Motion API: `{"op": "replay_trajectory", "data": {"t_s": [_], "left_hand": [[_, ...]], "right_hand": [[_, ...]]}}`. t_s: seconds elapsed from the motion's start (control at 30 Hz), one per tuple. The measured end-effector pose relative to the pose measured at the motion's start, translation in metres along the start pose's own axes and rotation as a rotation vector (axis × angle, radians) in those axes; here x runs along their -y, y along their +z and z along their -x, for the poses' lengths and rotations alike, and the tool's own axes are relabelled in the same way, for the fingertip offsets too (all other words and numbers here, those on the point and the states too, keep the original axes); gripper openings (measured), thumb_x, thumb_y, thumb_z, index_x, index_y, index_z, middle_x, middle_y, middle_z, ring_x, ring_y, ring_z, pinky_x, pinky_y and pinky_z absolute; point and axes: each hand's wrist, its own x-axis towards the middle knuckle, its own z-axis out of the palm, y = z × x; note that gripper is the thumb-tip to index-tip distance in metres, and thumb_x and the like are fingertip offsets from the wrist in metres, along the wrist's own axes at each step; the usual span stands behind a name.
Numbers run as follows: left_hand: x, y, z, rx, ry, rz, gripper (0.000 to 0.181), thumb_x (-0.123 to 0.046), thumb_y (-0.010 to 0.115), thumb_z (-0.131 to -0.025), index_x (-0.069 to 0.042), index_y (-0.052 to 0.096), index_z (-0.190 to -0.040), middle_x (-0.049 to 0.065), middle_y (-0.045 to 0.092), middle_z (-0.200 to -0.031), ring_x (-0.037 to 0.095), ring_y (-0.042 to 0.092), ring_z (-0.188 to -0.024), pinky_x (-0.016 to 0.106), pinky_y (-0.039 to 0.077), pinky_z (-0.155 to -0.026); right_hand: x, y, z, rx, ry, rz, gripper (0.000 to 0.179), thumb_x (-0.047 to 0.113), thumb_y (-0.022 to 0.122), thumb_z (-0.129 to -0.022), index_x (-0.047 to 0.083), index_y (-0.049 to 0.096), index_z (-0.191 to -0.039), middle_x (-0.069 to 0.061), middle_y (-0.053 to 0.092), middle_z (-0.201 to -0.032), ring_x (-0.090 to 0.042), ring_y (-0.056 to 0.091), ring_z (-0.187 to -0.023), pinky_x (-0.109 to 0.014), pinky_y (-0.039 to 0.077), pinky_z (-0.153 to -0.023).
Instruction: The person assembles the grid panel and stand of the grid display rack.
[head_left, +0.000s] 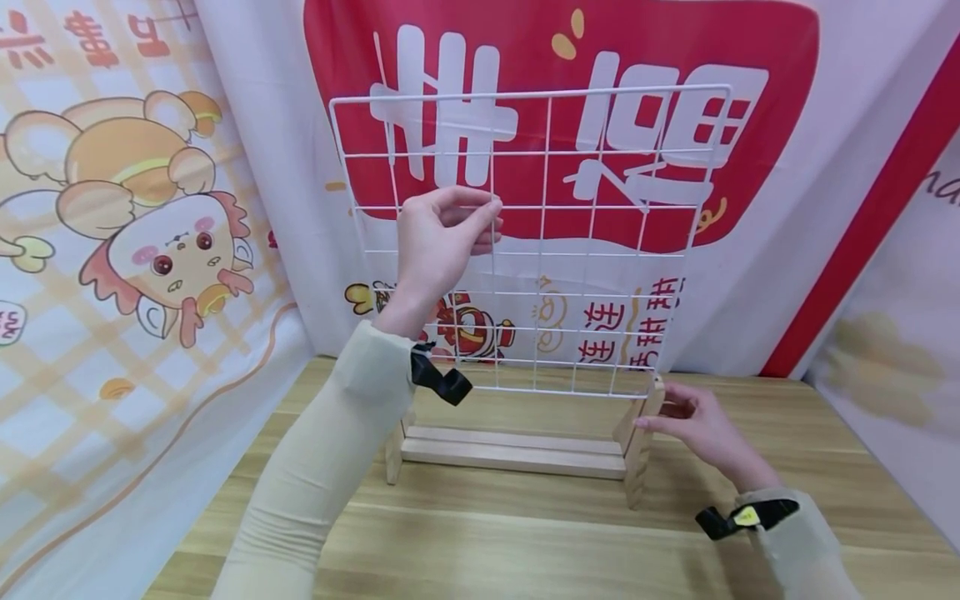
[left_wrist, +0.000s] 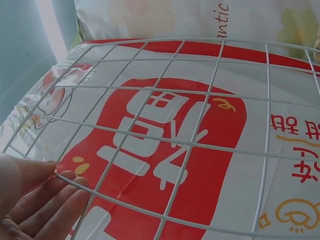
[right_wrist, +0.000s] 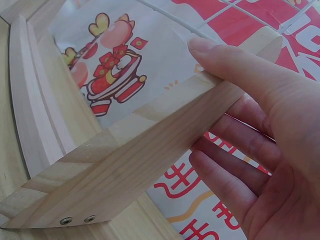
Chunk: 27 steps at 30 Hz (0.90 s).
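A white wire grid panel (head_left: 547, 152) stands upright, leaning back slightly, over a pale wooden stand (head_left: 513, 458). My left hand (head_left: 446, 237) pinches one of its wires left of centre; in the left wrist view, the thumb and fingers meet around that wire (left_wrist: 75, 183). My right hand (head_left: 701, 429) grips the stand's right side board (head_left: 637, 462) near its upper end. The right wrist view shows the thumb over the edge of this board (right_wrist: 145, 140) and the fingers behind it. Two screw heads (right_wrist: 77, 220) sit low on the board.
The stand rests on a wood-grain table (head_left: 480, 542). Behind it hangs a white cloth with a large red printed patch (head_left: 517, 58). A checked cloth with a cartoon figure (head_left: 172, 242) covers the left side, and another pale cloth (head_left: 892, 333) hangs at right.
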Motion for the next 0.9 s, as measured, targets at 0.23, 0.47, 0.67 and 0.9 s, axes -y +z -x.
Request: {"op": "replay_trajectory", "data": {"t_s": [0.23, 0.47, 0.67, 0.9], "left_hand": [[0.003, -0.001, 0.003, 0.005, 0.028, -0.009, 0.023, -0.016, 0.067, -0.088, -0.002, 0.067, -0.106, 0.011, 0.069, -0.096, 0.014, 0.068, -0.079, 0.031, 0.056, -0.075], [0.004, 0.002, 0.006, 0.017, 0.047, -0.02, 0.023, -0.015, 0.067, -0.088, 0.0, 0.068, -0.105, 0.01, 0.069, -0.096, 0.013, 0.068, -0.079, 0.031, 0.056, -0.074], [0.006, 0.001, 0.007, 0.019, 0.062, -0.015, 0.023, -0.014, 0.067, -0.088, 0.0, 0.067, -0.105, 0.01, 0.069, -0.096, 0.014, 0.068, -0.079, 0.031, 0.056, -0.074], [0.012, -0.002, 0.01, 0.014, 0.088, 0.007, 0.021, -0.015, 0.067, -0.088, -0.001, 0.068, -0.105, 0.01, 0.069, -0.096, 0.021, 0.068, -0.083, 0.032, 0.056, -0.074]], "right_hand": [[-0.001, 0.0, -0.001, 0.01, -0.011, -0.008, 0.047, 0.026, 0.077, -0.079, 0.01, 0.061, -0.12, -0.012, 0.065, -0.109, -0.028, 0.062, -0.096, -0.034, 0.055, -0.077], [-0.001, 0.001, 0.0, 0.014, -0.005, -0.012, 0.05, 0.025, 0.076, -0.08, 0.005, 0.059, -0.122, -0.017, 0.063, -0.112, -0.025, 0.063, -0.095, -0.033, 0.055, -0.077], [0.001, 0.001, 0.001, 0.007, -0.014, -0.004, 0.051, 0.025, 0.076, -0.08, 0.003, 0.058, -0.123, -0.014, 0.065, -0.11, -0.023, 0.063, -0.095, -0.031, 0.055, -0.077], [0.001, 0.003, 0.001, 0.015, -0.031, -0.008, 0.048, 0.024, 0.075, -0.081, 0.004, 0.059, -0.121, -0.017, 0.063, -0.113, -0.022, 0.063, -0.097, -0.031, 0.054, -0.078]]}}
